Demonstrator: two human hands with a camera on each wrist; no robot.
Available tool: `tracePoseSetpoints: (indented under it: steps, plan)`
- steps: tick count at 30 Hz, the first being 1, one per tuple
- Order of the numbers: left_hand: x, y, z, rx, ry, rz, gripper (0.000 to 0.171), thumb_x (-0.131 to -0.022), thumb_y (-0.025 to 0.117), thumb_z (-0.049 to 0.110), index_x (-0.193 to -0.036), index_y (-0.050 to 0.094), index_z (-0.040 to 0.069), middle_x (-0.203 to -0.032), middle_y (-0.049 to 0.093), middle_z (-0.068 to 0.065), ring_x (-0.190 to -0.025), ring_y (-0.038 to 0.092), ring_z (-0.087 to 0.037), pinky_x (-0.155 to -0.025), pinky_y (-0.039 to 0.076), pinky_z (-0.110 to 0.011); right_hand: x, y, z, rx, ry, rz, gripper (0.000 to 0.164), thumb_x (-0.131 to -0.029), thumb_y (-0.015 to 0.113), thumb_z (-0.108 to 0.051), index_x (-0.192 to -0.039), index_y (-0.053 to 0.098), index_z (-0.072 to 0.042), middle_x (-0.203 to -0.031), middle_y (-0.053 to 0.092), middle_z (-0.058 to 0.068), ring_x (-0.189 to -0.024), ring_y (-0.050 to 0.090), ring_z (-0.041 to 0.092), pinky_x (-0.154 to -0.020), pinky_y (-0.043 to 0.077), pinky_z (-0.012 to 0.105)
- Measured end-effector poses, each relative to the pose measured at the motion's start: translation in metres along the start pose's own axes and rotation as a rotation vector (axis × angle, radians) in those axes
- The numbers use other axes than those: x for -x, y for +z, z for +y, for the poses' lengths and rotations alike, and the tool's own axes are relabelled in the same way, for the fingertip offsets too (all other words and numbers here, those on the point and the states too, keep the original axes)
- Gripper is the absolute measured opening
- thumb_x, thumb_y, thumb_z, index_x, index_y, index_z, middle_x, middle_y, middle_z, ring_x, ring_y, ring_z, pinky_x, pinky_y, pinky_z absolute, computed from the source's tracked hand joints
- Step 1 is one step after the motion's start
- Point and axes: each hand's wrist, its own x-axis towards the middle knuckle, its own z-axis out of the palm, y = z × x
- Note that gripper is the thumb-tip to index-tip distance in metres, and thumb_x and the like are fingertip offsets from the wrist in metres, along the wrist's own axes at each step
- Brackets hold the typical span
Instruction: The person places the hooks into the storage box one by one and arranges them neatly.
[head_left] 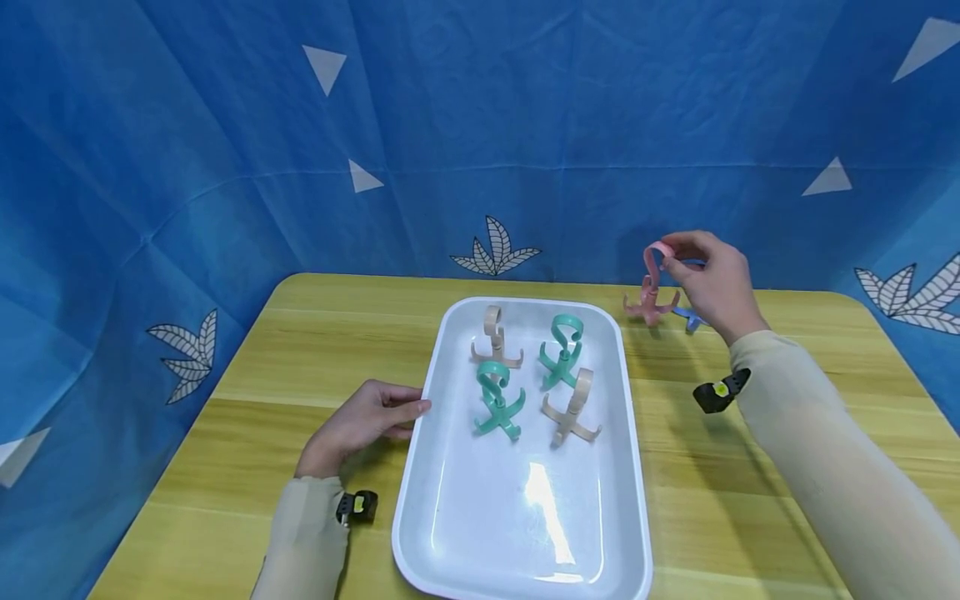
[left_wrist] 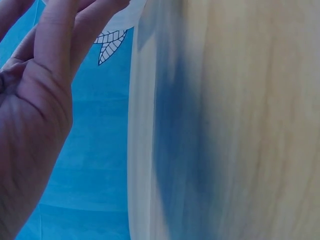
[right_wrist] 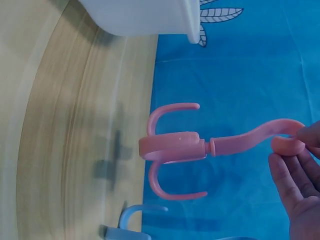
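In the head view, my right hand (head_left: pixel 716 279) pinches the curled top of a pink multi-prong hanging hook (head_left: pixel 649 304) between thumb and fingers. The hook hangs upright, its prongs off the table in the right wrist view. A blue hook (head_left: pixel 691 318) lies on the table just beside it, partly hidden by that hand. My left hand (head_left: pixel 371 419) holds the left rim of a white tray (head_left: pixel 643 533), with the thumb over the edge. Inside the tray's far half stand two green hooks (head_left: pixel 498 404) and two beige hooks (head_left: pixel 573 412).
The wooden table (head_left: pixel 315 350) extends on both sides of the tray. A blue patterned cloth (head_left: pixel 480 125) hangs behind the table and along its sides. Each wrist wears a small black camera (head_left: pixel 722 392).
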Motion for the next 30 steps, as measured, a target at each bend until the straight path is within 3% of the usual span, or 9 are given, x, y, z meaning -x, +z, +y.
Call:
tracePoseSetpoints:
  steps: [14,24,30]
  plan:
    - [-0.001,0.0,0.0,0.005,-0.017,0.001,0.049,-0.093,0.071,0.028,-0.126,0.062,-0.007,-0.115,0.067,-0.018,-0.099,0.068,-0.028,-0.081,0.058,-0.038,0.017,-0.015,-0.01,-0.006,-0.01,-0.007,0.044,-0.099,0.058,-0.036,-0.135,0.058,-0.01,-0.124,0.059,0.01,-0.116,0.054,0.025,-0.098,0.048,0.04]
    - [-0.002,0.001,-0.002,-0.014,-0.012,0.005,0.05,-0.093,0.071,0.03,-0.126,0.063,-0.007,-0.115,0.068,-0.017,-0.098,0.068,-0.027,-0.08,0.059,-0.038,0.033,-0.03,-0.02,-0.045,0.001,-0.002,0.043,-0.097,0.062,-0.036,-0.131,0.061,-0.01,-0.117,0.061,0.008,-0.105,0.054,0.012,-0.093,0.048,0.032]
    - [-0.001,0.0,-0.002,-0.01,0.001,0.003,0.05,-0.094,0.07,0.029,-0.126,0.062,-0.007,-0.115,0.067,-0.018,-0.098,0.068,-0.028,-0.08,0.059,-0.038,0.038,-0.035,-0.019,0.011,-0.014,-0.005,0.039,-0.098,0.062,-0.031,-0.131,0.061,-0.01,-0.118,0.06,0.008,-0.103,0.055,0.01,-0.086,0.049,0.018]
